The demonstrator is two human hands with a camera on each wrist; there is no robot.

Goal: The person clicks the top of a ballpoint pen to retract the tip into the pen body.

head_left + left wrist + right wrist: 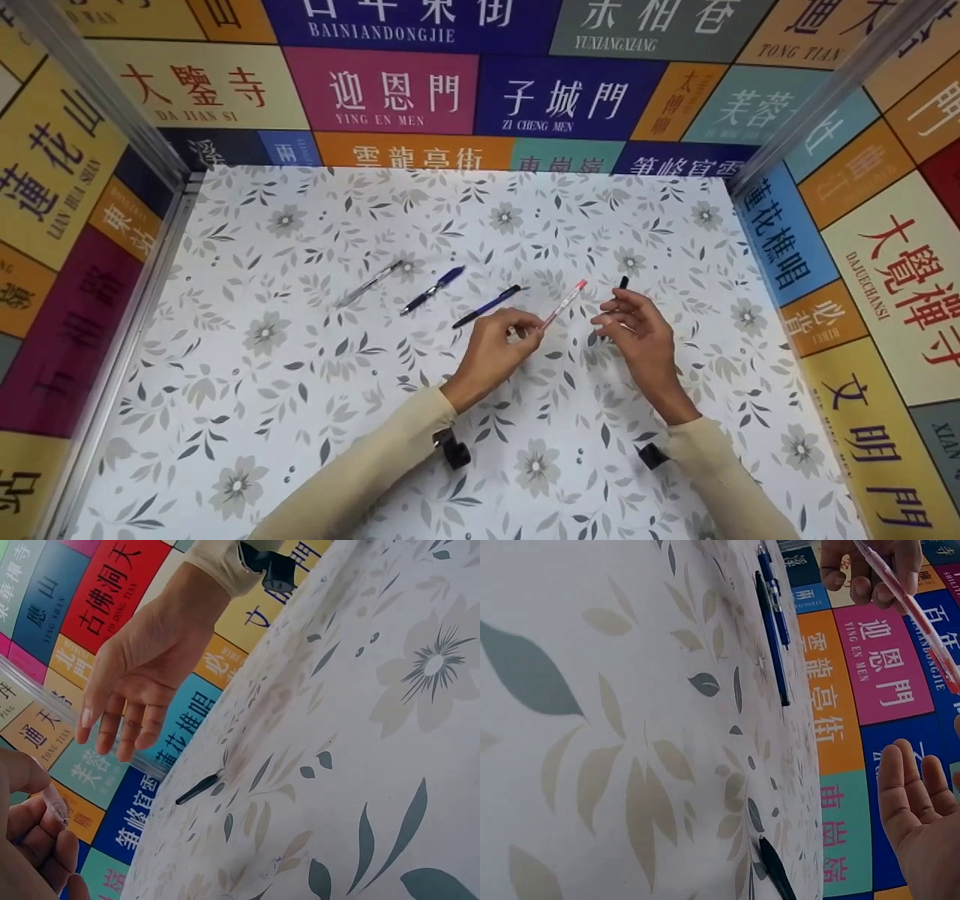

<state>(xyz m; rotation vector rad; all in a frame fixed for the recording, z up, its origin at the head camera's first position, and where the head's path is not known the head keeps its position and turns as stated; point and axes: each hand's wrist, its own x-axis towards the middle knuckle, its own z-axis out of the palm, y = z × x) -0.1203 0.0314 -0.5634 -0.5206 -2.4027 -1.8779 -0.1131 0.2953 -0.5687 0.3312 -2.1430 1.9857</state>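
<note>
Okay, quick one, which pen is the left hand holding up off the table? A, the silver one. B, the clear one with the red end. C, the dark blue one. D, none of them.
B: the left hand pinches the clear red-ended pen.

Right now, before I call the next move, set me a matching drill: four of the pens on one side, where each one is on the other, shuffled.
Things:
1. red-tipped pen
2. silver pen
3. blue-capped pen
4. black pen

Places:
A. farthest left on the table, away from both hands
B. pinched in the left hand, raised off the cloth
C. lying just beyond the fingers of the right hand
D. second from the left in the row, lying free

Pairs: 1-B, 2-A, 3-D, 4-C
</note>
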